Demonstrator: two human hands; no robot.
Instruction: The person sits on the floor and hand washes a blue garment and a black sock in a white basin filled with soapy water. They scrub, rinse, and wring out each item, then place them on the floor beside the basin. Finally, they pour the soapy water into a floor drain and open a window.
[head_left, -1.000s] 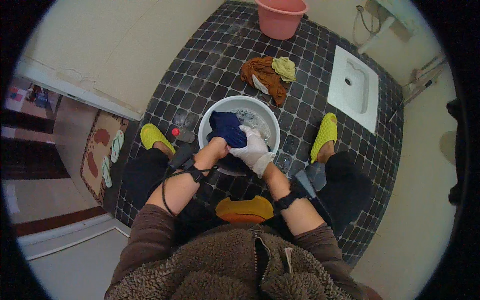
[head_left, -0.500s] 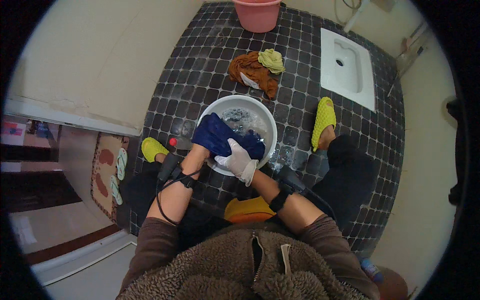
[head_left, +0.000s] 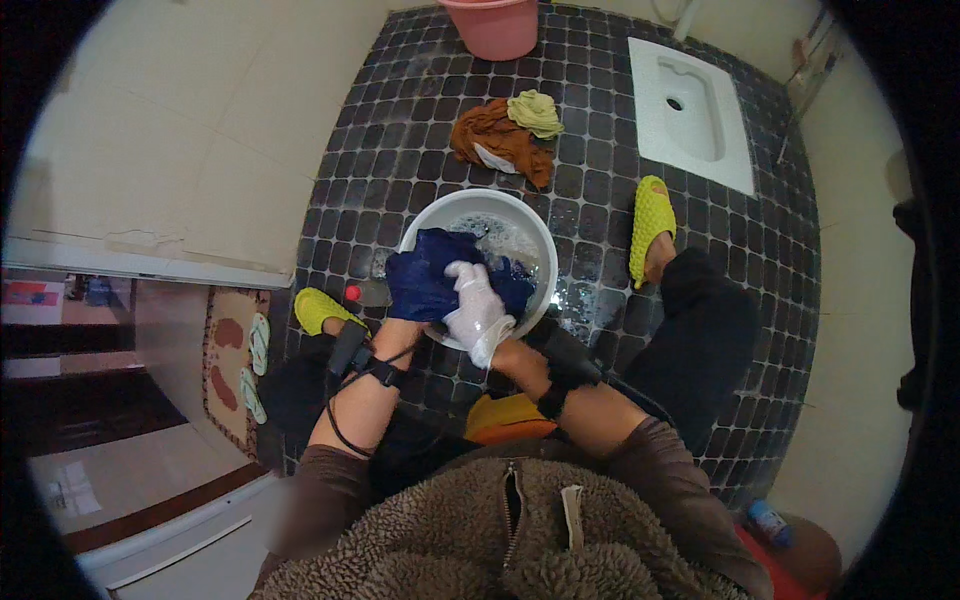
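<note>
A white basin point(head_left: 549, 262) of sudsy water stands on the floor between my feet. Over its near left part is a wet dark blue cloth point(head_left: 425, 275), partly in the water. The cloth covers my left hand from the wrist point(head_left: 405, 332) on, so its fingers are hidden. My right hand point(head_left: 475, 308), in a thin white glove, lies on the cloth beside the left. Its fingers are curled and gripping a fold of the fabric. More of the blue cloth point(head_left: 512, 288) trails into the water right of the glove.
Beyond the basin lie a brown garment point(head_left: 490, 130) and a light green cloth point(head_left: 535, 114) on dark tiles. A pink bucket point(head_left: 497, 30) stands farther back, a squat toilet point(head_left: 690, 115) at far right. A red-capped bottle point(head_left: 370, 293) is left of the basin.
My right hand has turned and its fingers have curled in from a more spread pose onto the cloth. The blue cloth is bunched differently around my left hand. The view has shifted slightly.
</note>
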